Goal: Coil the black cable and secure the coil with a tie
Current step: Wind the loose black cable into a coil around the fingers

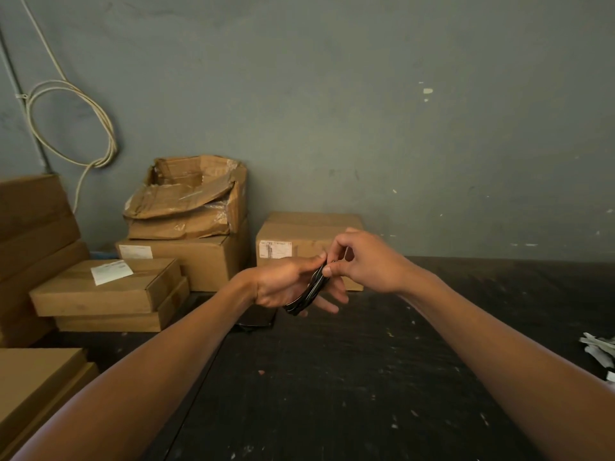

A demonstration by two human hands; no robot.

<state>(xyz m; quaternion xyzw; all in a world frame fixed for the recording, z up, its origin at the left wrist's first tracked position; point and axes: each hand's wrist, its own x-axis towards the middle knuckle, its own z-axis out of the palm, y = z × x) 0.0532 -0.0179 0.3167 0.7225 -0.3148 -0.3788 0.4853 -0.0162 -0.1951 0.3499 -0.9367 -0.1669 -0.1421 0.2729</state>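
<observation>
The black cable (pixel 307 293) is bundled into a small flat coil, held up above the dark table (pixel 332 377). My left hand (pixel 286 284) holds the coil across its palm, thumb on the coil's top end. My right hand (pixel 362 261) meets it from the right and pinches at the top of the coil with thumb and forefinger. Whether a tie sits between those fingertips is too small to tell. The coil's lower loops stick out below my left palm.
Cardboard boxes (pixel 109 287) are stacked along the left side, with one sealed box (pixel 299 241) right behind my hands. A dark flat object (pixel 256 322) lies on the table under my left wrist. White paper scraps (pixel 599 351) lie at the right edge. A white cord (pixel 73 121) hangs on the wall.
</observation>
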